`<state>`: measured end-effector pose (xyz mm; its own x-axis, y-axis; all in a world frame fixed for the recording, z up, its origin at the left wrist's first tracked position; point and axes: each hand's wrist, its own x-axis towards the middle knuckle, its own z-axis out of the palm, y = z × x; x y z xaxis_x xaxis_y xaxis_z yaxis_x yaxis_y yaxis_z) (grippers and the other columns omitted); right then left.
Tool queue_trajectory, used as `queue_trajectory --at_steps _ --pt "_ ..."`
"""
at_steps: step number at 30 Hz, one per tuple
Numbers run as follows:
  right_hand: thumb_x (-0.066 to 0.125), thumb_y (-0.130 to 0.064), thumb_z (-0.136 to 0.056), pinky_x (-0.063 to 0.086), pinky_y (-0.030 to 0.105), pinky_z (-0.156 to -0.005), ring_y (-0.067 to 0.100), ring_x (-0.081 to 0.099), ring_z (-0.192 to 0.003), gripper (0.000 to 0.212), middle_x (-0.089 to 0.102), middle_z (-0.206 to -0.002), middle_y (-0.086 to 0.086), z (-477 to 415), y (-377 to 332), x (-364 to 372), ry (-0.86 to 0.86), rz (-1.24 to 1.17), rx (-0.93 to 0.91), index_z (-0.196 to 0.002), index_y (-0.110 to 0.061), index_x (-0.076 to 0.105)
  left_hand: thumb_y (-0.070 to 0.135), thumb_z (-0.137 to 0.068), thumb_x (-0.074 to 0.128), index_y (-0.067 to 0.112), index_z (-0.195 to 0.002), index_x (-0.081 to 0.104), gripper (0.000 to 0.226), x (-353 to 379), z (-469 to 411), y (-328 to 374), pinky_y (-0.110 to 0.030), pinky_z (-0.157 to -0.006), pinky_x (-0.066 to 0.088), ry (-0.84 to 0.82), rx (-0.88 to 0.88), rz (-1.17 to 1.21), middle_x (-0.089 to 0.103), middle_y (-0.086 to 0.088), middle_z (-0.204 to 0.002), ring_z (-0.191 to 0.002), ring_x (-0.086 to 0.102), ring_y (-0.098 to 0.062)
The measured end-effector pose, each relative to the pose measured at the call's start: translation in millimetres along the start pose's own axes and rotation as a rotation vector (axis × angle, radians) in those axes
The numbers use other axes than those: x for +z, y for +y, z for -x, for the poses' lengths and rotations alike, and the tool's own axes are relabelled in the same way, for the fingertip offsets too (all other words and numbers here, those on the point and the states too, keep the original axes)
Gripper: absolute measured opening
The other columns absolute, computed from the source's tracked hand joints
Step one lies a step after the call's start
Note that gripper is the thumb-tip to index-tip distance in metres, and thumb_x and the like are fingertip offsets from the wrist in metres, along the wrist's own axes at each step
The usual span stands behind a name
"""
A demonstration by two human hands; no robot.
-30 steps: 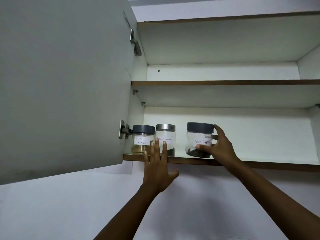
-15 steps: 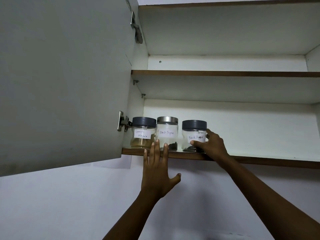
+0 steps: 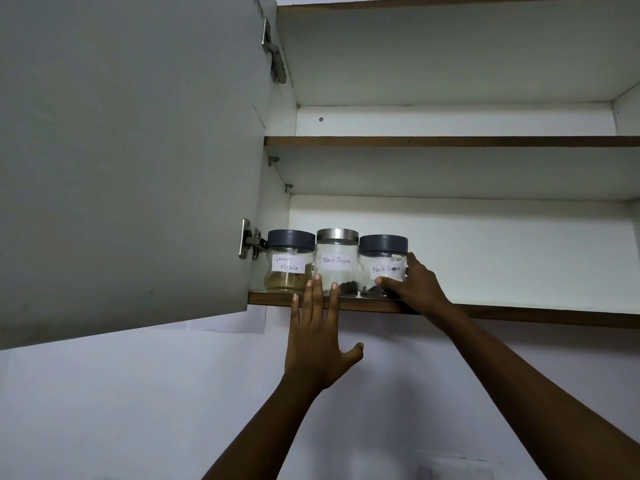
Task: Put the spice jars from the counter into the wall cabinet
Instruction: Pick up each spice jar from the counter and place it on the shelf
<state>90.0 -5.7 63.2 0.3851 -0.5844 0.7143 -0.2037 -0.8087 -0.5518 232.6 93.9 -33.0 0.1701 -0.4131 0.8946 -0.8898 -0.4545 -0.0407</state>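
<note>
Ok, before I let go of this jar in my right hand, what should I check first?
1. The Black Pepper jar with the grey lid stands upright: ok.
2. Its base sits on the bottom shelf, behind the front edge: ok.
3. Its lid is on: ok.
4. Gap to the steel-lidded Black Pepper jar: cannot tell; they look touching.
5. The left hand is clear of the jars: cannot tell; its straight fingers reach over the shelf edge in front of the steel-lidded jar.
6. The right hand grips the jar from its right side: ok.
</note>
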Motion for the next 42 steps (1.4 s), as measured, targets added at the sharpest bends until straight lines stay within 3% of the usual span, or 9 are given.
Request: queue_trajectory --at_steps 2,5,7,10,14,19,24,30,42 --pt "0.071 -0.027 -0.080 0.039 0.027 -0.078 0.030 0.053 -0.113 0.072 0.055 -0.128 0.016 4.7 -1.9 -2.4 -0.025 0.026 0.005 -0.134 -0.002 0.031 0.072 -0.067 0.032 0.008 -0.142 0.037 0.099 -2.8 -1.4 -0.2 -0.050 -0.107 0.028 -0.002 0.001 0.013 0.033 -0.022 -0.149 -0.136 0.034 -0.037" --pt "0.069 -0.025 -0.083 0.036 0.031 -0.097 0.031 0.039 -0.131 0.099 0.035 -0.148 0.017 21.6 -5.9 -13.7 -0.063 -0.004 0.027 -0.148 -0.004 -0.003 0.071 -0.069 0.014 0.009 -0.150 0.010 0.102 -15.5 0.7 5.9 -0.042 -0.116 0.006 -0.071 -0.038 0.089 0.001 -0.018 -0.157 -0.146 0.002 -0.034" --pt "0.069 -0.023 -0.083 0.027 0.031 -0.108 0.028 0.024 -0.141 0.103 0.014 -0.157 0.013 39.6 -6.3 -23.5 -0.068 0.000 0.015 -0.148 -0.006 -0.010 0.064 -0.075 0.012 0.011 -0.150 0.008 0.093 -24.0 6.5 17.2 -0.040 -0.117 0.002 -0.065 -0.107 0.192 -0.004 -0.016 -0.158 -0.146 -0.003 -0.032" --pt "0.070 -0.017 -0.081 0.020 0.029 -0.113 0.021 0.014 -0.145 0.097 0.007 -0.158 0.006 74.8 1.4 -37.6 -0.053 -0.004 -0.024 -0.149 -0.010 0.002 0.043 -0.081 0.034 0.012 -0.135 0.048 0.064 -35.4 24.2 43.2 -0.048 -0.108 0.032 0.127 -0.074 0.293 0.042 -0.015 -0.145 -0.135 0.037 -0.034" --pt "0.074 -0.013 -0.077 0.038 0.025 -0.098 0.019 0.042 -0.129 0.079 0.037 -0.148 0.002 126.6 23.6 -59.4 -0.014 0.014 -0.056 -0.143 -0.016 0.031 0.032 -0.082 0.040 0.017 -0.105 0.066 0.038 -46.3 50.0 91.1 -0.030 -0.080 0.051 0.207 -0.004 0.543 0.070 0.002 -0.102 -0.098 0.064 -0.019" --pt "0.074 -0.016 -0.077 0.043 0.006 -0.066 0.009 0.061 -0.092 0.038 0.064 -0.111 -0.004 188.7 63.1 -97.8 -0.047 -0.001 0.076 -0.112 -0.022 0.062 0.027 -0.091 0.051 0.027 -0.104 0.064 0.019 -51.7 85.2 152.2 -0.007 -0.065 0.038 -0.040 -0.041 0.763 0.068 0.016 -0.096 -0.084 0.062 0.000" --pt "0.072 -0.012 -0.078 0.046 0.006 -0.064 0.006 0.065 -0.081 0.021 0.068 -0.096 -0.009 245.8 103.8 -141.4 -0.065 -0.033 0.224 -0.083 -0.031 0.064 0.029 -0.091 0.052 0.033 -0.094 0.065 0.014 -47.1 127.0 216.6 -0.020 -0.073 0.051 -0.254 -0.056 0.898 0.062 0.024 -0.083 -0.075 0.060 0.002" --pt "0.071 -0.008 -0.078 0.044 0.003 -0.061 0.000 0.063 -0.070 0.014 0.069 -0.088 -0.009 301.0 147.6 -188.0 -0.077 0.016 0.377 -0.085 -0.019 0.068 0.030 -0.090 0.051 0.034 -0.089 0.065 0.014 -41.3 168.5 284.5 -0.026 -0.076 0.052 -0.447 -0.025 0.991 0.067 0.022 -0.084 -0.076 0.062 0.004" --pt "0.064 -0.001 -0.080 0.047 0.013 -0.057 0.013 0.064 -0.068 0.017 0.069 -0.080 0.002 422.4 225.2 -256.5 -0.171 0.052 0.666 -0.083 -0.017 0.067 0.026 -0.091 0.052 0.027 -0.097 0.068 0.018 -33.0 270.6 402.7 -0.026 -0.077 0.051 -0.845 0.098 1.140 0.070 0.011 -0.097 -0.084 0.064 -0.007"
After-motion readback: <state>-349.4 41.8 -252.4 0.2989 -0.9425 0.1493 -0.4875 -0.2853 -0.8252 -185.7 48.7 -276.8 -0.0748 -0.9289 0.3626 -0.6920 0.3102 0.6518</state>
